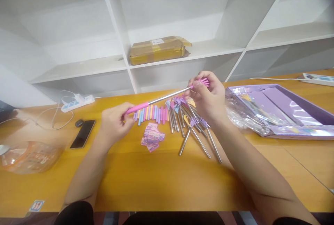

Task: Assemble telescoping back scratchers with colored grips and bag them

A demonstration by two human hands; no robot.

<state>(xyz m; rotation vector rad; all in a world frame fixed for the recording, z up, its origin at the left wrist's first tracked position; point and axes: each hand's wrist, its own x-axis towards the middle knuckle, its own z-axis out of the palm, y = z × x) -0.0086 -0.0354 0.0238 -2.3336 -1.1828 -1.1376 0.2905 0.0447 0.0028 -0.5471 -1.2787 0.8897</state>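
Observation:
A back scratcher [169, 96] with a pink grip, a metal rod and a pink hand-shaped head is held slantwise above the table. My left hand [114, 122] is closed round the grip end. Near the head, the fingers of my right hand [208, 94] pinch the scratcher and partly cover it. Below lies a row of loose coloured grips [151, 114] in pink, purple, blue and orange. Several metal rods with hand-shaped heads [193, 121] are heaped under my right hand. A small pile of pink printed cards [152, 136] rests in front of the grips.
On the right stands a purple tray box [300, 133] with clear plastic wrapping [238, 112]. A phone [82, 134], a power strip [78, 102] with cables and an orange-clear bag [31, 157] lie at the left. A taped carton [159, 50] sits on the shelf behind.

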